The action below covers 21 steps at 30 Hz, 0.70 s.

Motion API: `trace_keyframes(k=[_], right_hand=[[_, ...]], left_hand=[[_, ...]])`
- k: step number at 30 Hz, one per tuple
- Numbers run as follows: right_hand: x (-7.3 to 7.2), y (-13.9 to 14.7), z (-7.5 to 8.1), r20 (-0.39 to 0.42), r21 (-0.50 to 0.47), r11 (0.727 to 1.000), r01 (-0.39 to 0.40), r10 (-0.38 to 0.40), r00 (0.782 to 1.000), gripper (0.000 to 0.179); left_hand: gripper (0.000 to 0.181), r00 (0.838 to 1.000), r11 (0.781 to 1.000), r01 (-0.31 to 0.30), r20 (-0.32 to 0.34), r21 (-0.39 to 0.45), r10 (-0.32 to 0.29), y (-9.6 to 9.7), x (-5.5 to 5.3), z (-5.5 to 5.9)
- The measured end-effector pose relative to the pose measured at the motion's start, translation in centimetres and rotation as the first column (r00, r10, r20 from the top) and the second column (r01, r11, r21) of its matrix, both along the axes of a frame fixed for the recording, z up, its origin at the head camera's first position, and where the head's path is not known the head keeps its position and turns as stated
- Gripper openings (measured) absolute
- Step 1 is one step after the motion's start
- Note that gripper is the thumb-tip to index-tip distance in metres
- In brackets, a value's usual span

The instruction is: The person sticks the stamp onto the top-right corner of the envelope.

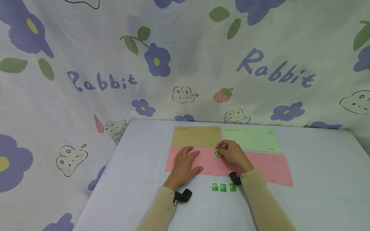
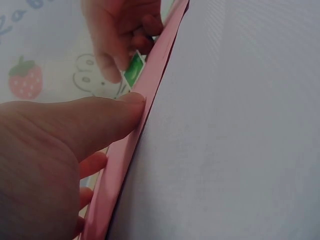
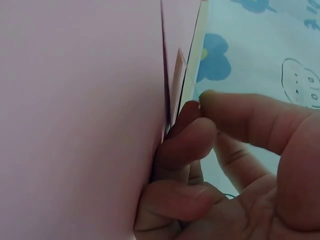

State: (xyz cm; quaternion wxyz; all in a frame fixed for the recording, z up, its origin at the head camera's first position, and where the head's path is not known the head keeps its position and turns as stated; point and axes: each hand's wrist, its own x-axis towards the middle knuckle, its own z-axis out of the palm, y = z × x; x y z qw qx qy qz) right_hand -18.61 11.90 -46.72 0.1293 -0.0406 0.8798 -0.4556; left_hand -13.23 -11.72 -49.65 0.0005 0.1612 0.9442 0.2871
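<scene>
My right hand (image 1: pixel 233 156) pinches a small green postage stamp (image 1: pixel 217 154) with a white border between thumb and forefinger. It holds the stamp over the upper right part of the left pink envelope (image 1: pixel 208 165). In the left wrist view the stamp (image 2: pixel 133 71) is tilted, one corner close to the pink paper. My left hand (image 1: pixel 185 165) rests on the left part of the same envelope, fingers spread and thumb pointing right. In the right wrist view the other fingers of the right hand (image 3: pixel 225 170) are curled beside the paper, and the stamp's face is hidden.
Three more green stamps (image 1: pixel 223 187) lie in a row in front of the pink envelopes. Another pink envelope (image 1: pixel 273 168) adjoins on the right. Behind lie a brown envelope (image 1: pixel 196 136) and a light green envelope (image 1: pixel 251 138). A patterned cloth (image 1: pixel 190 64) hangs behind the table.
</scene>
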Motion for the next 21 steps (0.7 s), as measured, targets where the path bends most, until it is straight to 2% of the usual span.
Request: trace_keyframes(k=[13,21], right_hand=[[0.10,-0.18,-0.04,0.004,0.055,0.998,0.033,-0.034,0.999,0.018],[0.03,-0.18,-0.03,0.035,0.032,0.997,0.063,-0.064,0.997,0.016]], left_hand=[[0.062,1.000,1.000,0.003,0.003,0.010,-0.003,0.04,0.05,0.08],[0.063,1.000,1.000,-0.002,0.000,-0.003,0.002,0.02,-0.03,-0.01]])
